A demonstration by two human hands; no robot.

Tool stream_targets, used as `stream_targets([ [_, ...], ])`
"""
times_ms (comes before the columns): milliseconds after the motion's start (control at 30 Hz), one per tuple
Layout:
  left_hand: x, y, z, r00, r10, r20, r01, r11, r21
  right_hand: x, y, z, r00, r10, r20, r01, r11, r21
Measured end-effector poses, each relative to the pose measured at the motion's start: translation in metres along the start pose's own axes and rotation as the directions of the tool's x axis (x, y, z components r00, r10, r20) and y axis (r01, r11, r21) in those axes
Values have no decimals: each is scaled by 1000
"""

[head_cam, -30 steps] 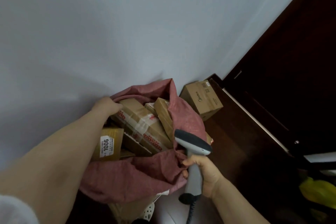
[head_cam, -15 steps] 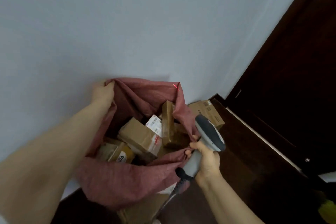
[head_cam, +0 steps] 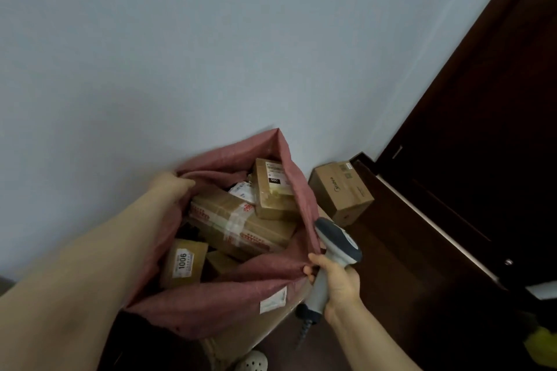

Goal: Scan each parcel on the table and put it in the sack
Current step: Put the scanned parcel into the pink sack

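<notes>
A pink-red sack (head_cam: pixel 217 301) stands open against the wall, filled with several cardboard parcels. A long taped parcel (head_cam: pixel 241 226) lies across the middle, a smaller box (head_cam: pixel 272 190) leans at the back right, and a box labelled 1006 (head_cam: pixel 184 263) sits at the front left. My left hand (head_cam: pixel 170 187) grips the sack's far left rim. My right hand (head_cam: pixel 337 280) holds a grey handheld scanner (head_cam: pixel 334 253) by its handle, with its fingertips also pinching the sack's right rim.
A brown cardboard box (head_cam: pixel 340 191) stands on the dark floor in the corner, right of the sack. A dark wooden door (head_cam: pixel 482 144) fills the right side. A white clog (head_cam: pixel 251 361) and another carton sit below the sack. Something yellow (head_cam: pixel 542 346) lies at the lower right.
The sack's mouth has been pulled wider and the parcels inside have shifted; the box at the back right now shows its label. My right hand with the scanner stays at the right rim.
</notes>
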State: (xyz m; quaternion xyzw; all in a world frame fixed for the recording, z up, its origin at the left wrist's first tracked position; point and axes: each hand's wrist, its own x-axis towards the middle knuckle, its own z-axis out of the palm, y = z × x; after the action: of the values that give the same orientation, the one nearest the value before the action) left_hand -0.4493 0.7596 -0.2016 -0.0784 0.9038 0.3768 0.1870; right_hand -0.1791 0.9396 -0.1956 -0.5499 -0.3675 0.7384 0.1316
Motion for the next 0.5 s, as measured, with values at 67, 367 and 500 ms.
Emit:
stream_targets([
  [67,2,-8,7,999,-21,49,19,999,28,4,3,1,1000,11,-28,-11,1000,-22],
  [367,8,64,18,995,77,-65,-98,893,-440,-3,-31,39,995,-99,12,97,989,110],
  [500,9,108,-1,981,144,-129,-193,778,-598,-20,-55,59,974,-218,69,200,959,202],
])
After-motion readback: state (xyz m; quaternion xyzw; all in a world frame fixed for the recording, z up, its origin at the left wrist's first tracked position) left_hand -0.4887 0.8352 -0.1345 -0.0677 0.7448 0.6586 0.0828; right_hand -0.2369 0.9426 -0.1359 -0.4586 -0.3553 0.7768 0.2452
